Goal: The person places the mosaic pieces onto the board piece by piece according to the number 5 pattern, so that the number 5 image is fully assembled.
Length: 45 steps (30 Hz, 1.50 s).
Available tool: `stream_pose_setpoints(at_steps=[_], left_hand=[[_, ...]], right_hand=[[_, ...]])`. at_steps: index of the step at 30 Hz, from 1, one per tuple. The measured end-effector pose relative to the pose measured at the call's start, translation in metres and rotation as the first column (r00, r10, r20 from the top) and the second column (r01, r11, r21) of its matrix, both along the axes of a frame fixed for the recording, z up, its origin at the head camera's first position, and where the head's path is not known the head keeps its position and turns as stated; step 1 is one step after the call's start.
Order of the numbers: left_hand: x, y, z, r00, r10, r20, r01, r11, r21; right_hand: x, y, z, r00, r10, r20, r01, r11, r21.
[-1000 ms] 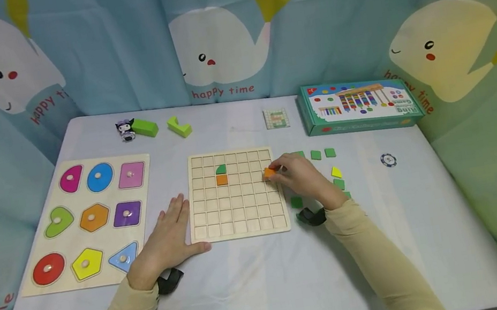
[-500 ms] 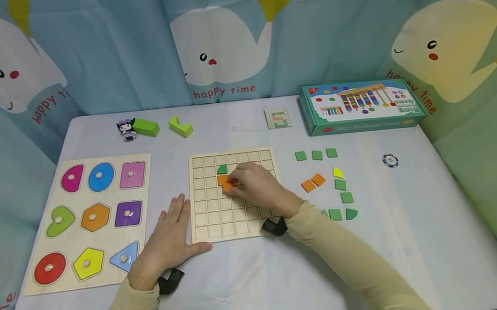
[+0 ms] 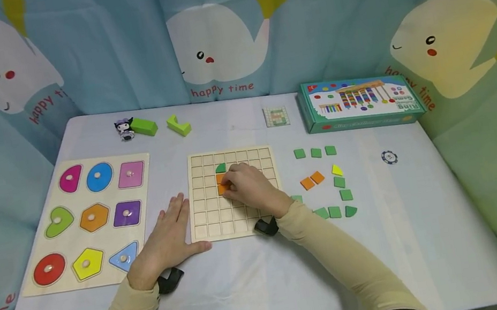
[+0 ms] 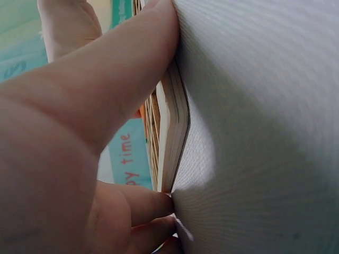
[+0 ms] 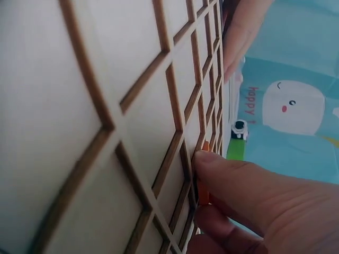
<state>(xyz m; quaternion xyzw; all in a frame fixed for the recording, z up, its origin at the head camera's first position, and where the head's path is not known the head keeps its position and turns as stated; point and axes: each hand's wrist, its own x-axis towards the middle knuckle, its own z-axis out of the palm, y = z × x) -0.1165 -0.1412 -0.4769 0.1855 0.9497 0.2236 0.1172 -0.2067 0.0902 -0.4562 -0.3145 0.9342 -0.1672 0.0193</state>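
The wooden grid board [image 3: 214,231] lies mid-table. In its upper left part sit a green quarter-round tile [image 3: 220,168] and, just below it, an orange square tile [image 3: 220,179]. Directly under that one, my right hand [image 3: 250,184] pinches a second orange square tile [image 3: 222,189] at its grid cell. The right wrist view shows this orange tile [image 5: 203,191] between thumb and fingertips, low against the grid. My left hand [image 3: 171,237] rests with straight fingers along the board's left edge, its thumb at the lower left corner; the left wrist view shows thumb and fingers touching the board's side [image 4: 175,127].
Right of the board lie two loose orange tiles [image 3: 312,180], several green tiles [image 3: 334,212] and a yellow piece [image 3: 336,170]. A shape puzzle [image 3: 88,240] stands left. Behind are a pattern card [image 3: 276,116], a green box [image 3: 362,103], green blocks [image 3: 144,127] and a figurine [image 3: 125,129].
My right hand has carried the orange tile leftward from the board's right edge to the cell below the other orange tile, where it now sits in line. My left hand has stayed put.
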Motion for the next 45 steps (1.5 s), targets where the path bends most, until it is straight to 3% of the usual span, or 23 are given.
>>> stream_pose_setpoints(at_steps=[8,19,24,28,33,40,45], left_hand=[[0.001,0.000,0.002,1.000,0.005,0.000,-0.005,1.000,0.001],[0.000,0.001,0.001,1.000,-0.004,-0.005,0.004,1.000,-0.001],[0.000,0.002,0.000,1.000,-0.003,-0.004,0.003,1.000,0.002],[0.001,0.002,0.000,1.000,0.003,0.003,-0.003,1.000,0.017],[0.002,0.001,-0.001,1.000,0.009,0.009,-0.010,1.000,0.026],[0.002,0.001,-0.001,1.000,0.008,0.002,-0.008,1.000,0.020],[0.002,0.001,-0.001,1.000,0.002,-0.006,-0.002,1.000,0.019]], right_hand=[[0.000,0.001,-0.003,0.999,0.031,-0.014,-0.031,0.998,-0.047],[0.005,0.018,0.001,0.987,0.160,0.001,-0.159,0.981,-0.108],[0.001,0.041,0.003,0.989,0.142,-0.048,-0.148,0.977,-0.153],[-0.006,0.068,0.004,0.994,0.077,-0.074,-0.090,0.979,-0.182],[-0.015,0.111,0.008,0.997,-0.061,-0.039,0.052,0.978,-0.200],[-0.028,0.164,0.009,0.968,-0.251,0.017,0.250,0.955,-0.159],[-0.032,0.178,0.007,0.947,-0.319,0.039,0.321,0.942,-0.093]])
